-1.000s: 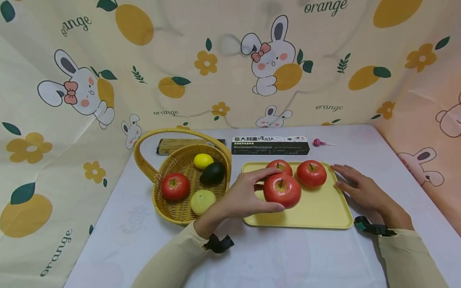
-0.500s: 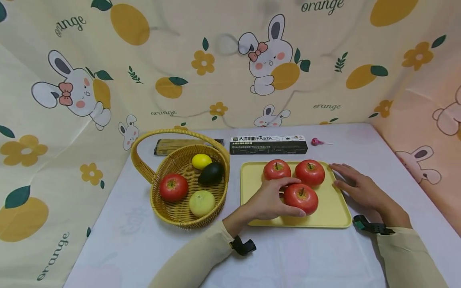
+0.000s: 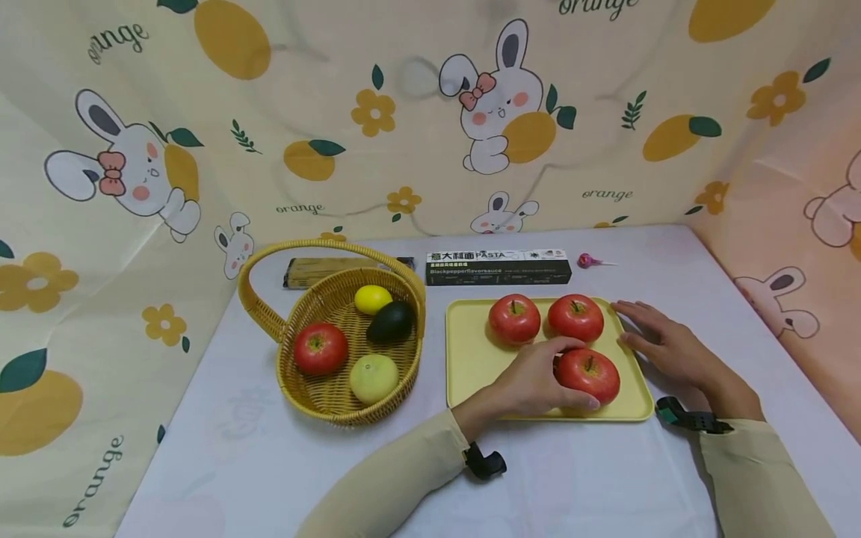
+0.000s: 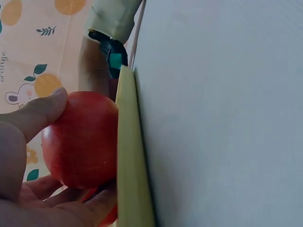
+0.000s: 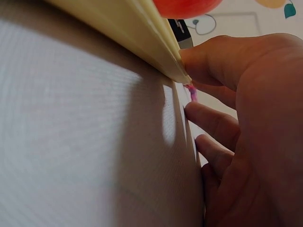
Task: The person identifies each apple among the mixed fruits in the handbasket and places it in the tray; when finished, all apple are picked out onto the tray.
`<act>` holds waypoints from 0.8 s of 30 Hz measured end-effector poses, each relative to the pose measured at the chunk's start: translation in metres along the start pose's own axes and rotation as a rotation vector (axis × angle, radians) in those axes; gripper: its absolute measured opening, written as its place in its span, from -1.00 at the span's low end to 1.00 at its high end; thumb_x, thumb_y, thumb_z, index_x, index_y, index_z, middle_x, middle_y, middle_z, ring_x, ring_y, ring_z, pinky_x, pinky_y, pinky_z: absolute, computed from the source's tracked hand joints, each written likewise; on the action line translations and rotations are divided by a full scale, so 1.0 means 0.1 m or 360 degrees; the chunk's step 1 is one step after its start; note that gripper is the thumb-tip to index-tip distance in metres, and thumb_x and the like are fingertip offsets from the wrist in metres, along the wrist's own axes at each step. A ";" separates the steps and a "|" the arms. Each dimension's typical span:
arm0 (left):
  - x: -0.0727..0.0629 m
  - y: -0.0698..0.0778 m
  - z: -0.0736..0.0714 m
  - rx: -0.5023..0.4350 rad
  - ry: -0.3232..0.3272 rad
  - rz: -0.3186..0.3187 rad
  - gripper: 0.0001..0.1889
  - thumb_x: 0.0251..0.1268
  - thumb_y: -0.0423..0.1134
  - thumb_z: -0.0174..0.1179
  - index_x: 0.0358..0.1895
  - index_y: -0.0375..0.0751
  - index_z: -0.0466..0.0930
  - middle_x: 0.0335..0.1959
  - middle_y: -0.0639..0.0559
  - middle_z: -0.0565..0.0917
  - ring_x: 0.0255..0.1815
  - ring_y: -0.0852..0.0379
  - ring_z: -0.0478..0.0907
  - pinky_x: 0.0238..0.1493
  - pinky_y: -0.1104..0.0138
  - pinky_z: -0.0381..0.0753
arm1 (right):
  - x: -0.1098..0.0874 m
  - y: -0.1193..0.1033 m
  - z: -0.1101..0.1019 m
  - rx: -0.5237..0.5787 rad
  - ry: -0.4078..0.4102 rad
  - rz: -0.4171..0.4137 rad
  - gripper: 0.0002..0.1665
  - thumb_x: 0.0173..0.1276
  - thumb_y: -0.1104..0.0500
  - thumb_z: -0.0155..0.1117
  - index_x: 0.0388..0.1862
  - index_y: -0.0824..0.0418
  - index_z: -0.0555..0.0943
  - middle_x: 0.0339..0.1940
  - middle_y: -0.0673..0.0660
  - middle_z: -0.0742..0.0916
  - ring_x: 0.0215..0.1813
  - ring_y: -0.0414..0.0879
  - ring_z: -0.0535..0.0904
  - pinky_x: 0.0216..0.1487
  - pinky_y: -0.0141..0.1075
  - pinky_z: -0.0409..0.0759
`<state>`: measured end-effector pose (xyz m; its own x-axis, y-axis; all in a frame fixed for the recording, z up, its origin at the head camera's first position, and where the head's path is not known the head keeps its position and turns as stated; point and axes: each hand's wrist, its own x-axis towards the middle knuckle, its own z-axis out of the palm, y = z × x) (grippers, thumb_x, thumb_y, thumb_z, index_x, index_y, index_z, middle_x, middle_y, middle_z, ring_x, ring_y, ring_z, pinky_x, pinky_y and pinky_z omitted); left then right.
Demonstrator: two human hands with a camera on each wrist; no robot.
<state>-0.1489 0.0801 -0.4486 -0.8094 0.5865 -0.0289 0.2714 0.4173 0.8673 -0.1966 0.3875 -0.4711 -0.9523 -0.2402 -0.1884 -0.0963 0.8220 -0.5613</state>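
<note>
My left hand (image 3: 531,381) grips a red apple (image 3: 589,376) down at the front right of the yellow tray (image 3: 467,373). In the left wrist view the thumb lies on one side of that apple (image 4: 83,142) and fingers on the other, its lower part level with the tray's rim (image 4: 130,151). Two more red apples, one at the back middle (image 3: 514,319) and one at the back right (image 3: 575,317), sit in the tray. Beside the tray's right edge rests my right hand (image 3: 673,355), fingers extended; its thumb is at the rim (image 5: 173,61) in the right wrist view.
Left of the tray stands a wicker basket (image 3: 291,385) with a tall handle, holding a red apple (image 3: 321,349), a lemon (image 3: 373,300), an avocado (image 3: 392,322) and a pale green round fruit (image 3: 374,379). Behind lie a pasta box (image 3: 498,269), a noodle pack (image 3: 316,272) and a lollipop (image 3: 587,260).
My left hand has carried the apple rightward and down to the tray's front right, uncovering the back middle apple. The right hand has stayed by the tray's edge.
</note>
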 end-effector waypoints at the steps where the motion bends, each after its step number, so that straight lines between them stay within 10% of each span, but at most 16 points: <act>1: 0.01 0.01 0.02 0.0010 -0.0002 -0.0005 -0.17 0.21 0.00 0.65 0.54 0.07 0.49 0.30 0.26 0.66 0.28 0.40 0.53 0.21 0.49 0.65 | 0.00 0.00 0.00 0.0000 -0.0001 0.0001 -0.07 0.67 -0.20 0.24 0.84 0.01 0.15 0.77 0.50 0.18 0.69 0.66 0.04 0.34 0.73 0.26; 13: 0.02 0.10 0.16 0.0137 0.0078 -0.0012 -0.09 0.20 0.05 0.67 0.60 0.09 0.42 0.39 0.26 0.64 0.33 0.36 0.56 0.30 0.51 0.61 | 0.01 0.00 -0.02 -0.0009 0.0013 -0.0004 -0.08 0.67 -0.21 0.25 0.83 -0.01 0.16 0.78 0.48 0.20 0.73 0.62 0.00 0.36 0.74 0.22; 24: -0.46 0.09 -0.28 -0.0262 0.0148 0.0042 -0.13 0.17 -0.08 0.70 0.56 -0.03 0.52 0.47 0.16 0.66 0.40 0.22 0.67 0.38 0.38 0.67 | 0.01 -0.01 -0.01 0.0004 -0.0015 -0.0005 -0.08 0.68 -0.19 0.23 0.84 0.02 0.15 0.77 0.50 0.20 0.70 0.65 0.03 0.35 0.72 0.25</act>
<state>-0.1236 0.0368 -0.4253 -0.8497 0.5261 0.0344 0.2107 0.2790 0.9369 -0.1975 0.3871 -0.4696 -0.9493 -0.2474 -0.1941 -0.0984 0.8199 -0.5640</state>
